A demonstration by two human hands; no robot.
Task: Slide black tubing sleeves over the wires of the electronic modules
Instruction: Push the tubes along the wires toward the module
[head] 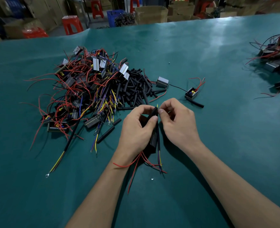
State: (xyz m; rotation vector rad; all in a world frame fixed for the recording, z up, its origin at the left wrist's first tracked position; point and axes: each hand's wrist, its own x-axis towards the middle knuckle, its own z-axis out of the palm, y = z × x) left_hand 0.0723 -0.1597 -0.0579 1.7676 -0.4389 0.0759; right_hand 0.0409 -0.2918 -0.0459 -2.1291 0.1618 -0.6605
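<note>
Between the two hands, just above the green table [201, 145], one black sleeve [155, 112] is held with its long axis running away from the person, tilted slightly right. The left hand [136, 129] curls round the sleeve and the module [153, 140] below it. The right hand [177, 120] pinches thin wire ends [157, 106] at the sleeve's far mouth, touching it; both hands are equally near. Judged step: drawing the wires through.

Count: one module in hand, two lying singly beyond the hands [162, 82] [191, 93], the left pile [86, 89] too tangled to count, loose sleeves [136, 86] likewise. Second heap of modules [277, 63] at far right, well apart.
</note>
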